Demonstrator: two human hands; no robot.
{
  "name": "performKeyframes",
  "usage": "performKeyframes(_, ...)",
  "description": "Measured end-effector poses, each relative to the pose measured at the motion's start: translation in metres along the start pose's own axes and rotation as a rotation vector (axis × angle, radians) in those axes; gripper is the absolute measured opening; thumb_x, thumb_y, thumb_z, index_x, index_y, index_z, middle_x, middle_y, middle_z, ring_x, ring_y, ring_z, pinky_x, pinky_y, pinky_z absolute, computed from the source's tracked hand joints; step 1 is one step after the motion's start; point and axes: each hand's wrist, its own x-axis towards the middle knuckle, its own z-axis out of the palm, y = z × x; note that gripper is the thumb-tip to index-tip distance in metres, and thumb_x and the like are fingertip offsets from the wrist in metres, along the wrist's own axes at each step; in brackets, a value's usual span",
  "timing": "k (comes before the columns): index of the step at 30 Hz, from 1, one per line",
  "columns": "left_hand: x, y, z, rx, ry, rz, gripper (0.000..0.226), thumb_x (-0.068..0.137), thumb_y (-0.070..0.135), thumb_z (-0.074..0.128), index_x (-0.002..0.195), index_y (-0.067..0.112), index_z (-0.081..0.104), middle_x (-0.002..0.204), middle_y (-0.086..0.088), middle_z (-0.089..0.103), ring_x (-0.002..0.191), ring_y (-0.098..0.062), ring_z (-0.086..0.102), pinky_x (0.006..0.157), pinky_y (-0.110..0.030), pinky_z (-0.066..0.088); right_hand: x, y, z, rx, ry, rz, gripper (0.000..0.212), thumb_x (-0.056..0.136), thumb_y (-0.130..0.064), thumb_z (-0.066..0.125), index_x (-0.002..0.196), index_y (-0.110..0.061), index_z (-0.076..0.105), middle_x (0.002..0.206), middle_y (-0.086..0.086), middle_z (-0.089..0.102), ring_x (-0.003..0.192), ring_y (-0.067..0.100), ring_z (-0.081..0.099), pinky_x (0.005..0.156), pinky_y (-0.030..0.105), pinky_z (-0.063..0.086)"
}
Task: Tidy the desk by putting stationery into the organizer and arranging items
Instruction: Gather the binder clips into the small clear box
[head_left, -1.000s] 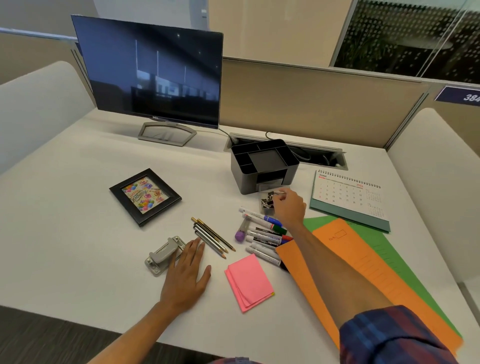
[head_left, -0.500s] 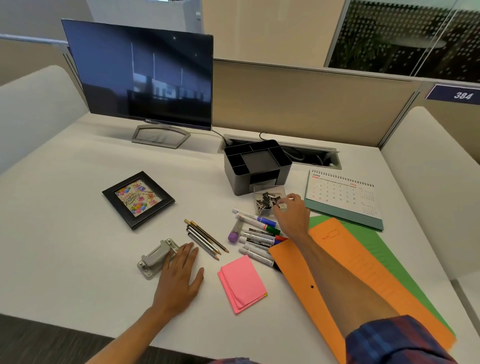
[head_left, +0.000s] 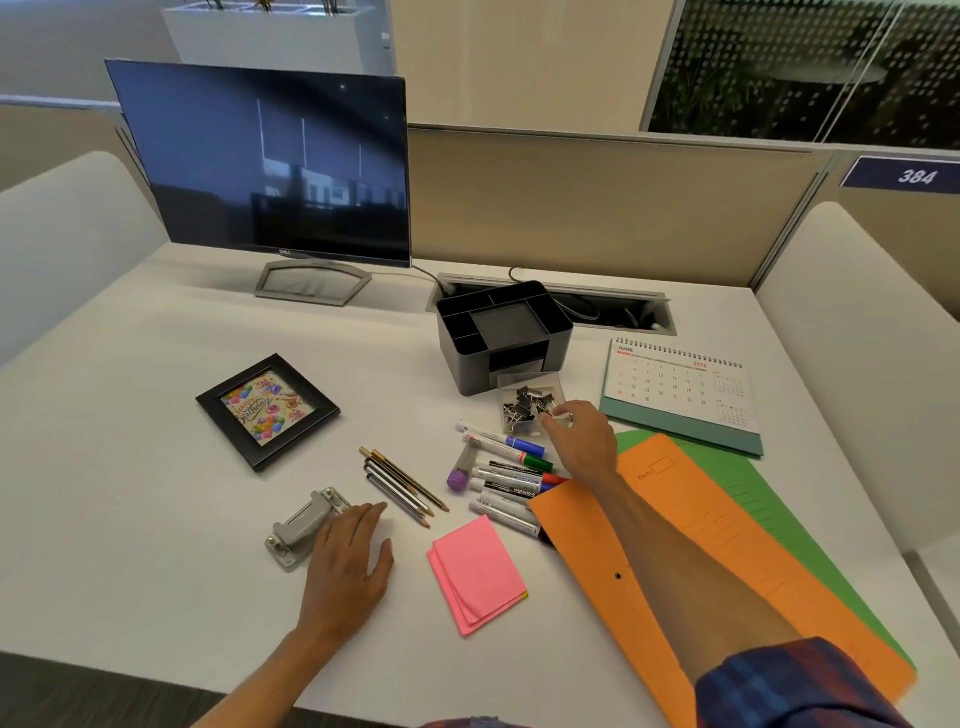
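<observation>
- Right hand (head_left: 584, 441) is at the near right corner of the clear clip box (head_left: 530, 402); fingers curled and pinching the box edge or one clip. Can't tell which.
- Clip box sits on the table (head_left: 130, 493) just in front of the black organizer (head_left: 504, 332), touching or nearly touching its open front slot.
- Left hand (head_left: 345, 558) lies flat on the table, fingers straight and relaxed, fingertips touching the gray hole punch (head_left: 304, 530). Holds nothing.
- Organizer compartments look empty. Markers (head_left: 511, 475), pencils (head_left: 402, 486), and pink sticky notes (head_left: 475, 571) all loose on the table, so task looks barely started.
- Risk: the box is open and full of loose clips. A one-corner pinch could tilt it on lift and spill them.
- Risk: the right forearm crosses the orange folder (head_left: 727, 561) and passes just beside the marker pile. Pulling back could drag the folder or roll the markers.
- Risk: the organizer is light-looking, so pushing the box into the slot one-handed may shove it back toward the cable tray (head_left: 613, 312).
</observation>
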Motion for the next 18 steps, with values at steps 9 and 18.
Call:
performKeyframes(9, 0.032, 0.029, 0.007, -0.051, 0.097, 0.073, 0.041, 0.087, 0.028, 0.043, 0.121, 0.011, 0.059, 0.112, -0.007, 0.063, 0.103, -0.025, 0.058, 0.088, -0.035, 0.044, 0.001, 0.007, -0.004, 0.023, 0.047, -0.019, 0.028, 0.089, -0.044, 0.062, 0.101, -0.019, 0.066, 0.101, 0.0, 0.07, 0.088, 0.014, 0.061, 0.074, 0.03, 0.049)
performKeyframes(18, 0.083, 0.056, 0.013, -0.121, 0.105, 0.113, 0.041, 0.083, 0.022, 0.056, 0.122, 0.011, 0.058, 0.117, -0.007, 0.062, 0.104, -0.024, 0.059, 0.088, -0.037, 0.047, 0.015, 0.011, -0.01, 0.03, 0.091, -0.031, 0.028, 0.091, -0.04, 0.061, 0.106, -0.016, 0.06, 0.103, 0.001, 0.068, 0.088, 0.016, 0.061, 0.07, 0.028, 0.045)
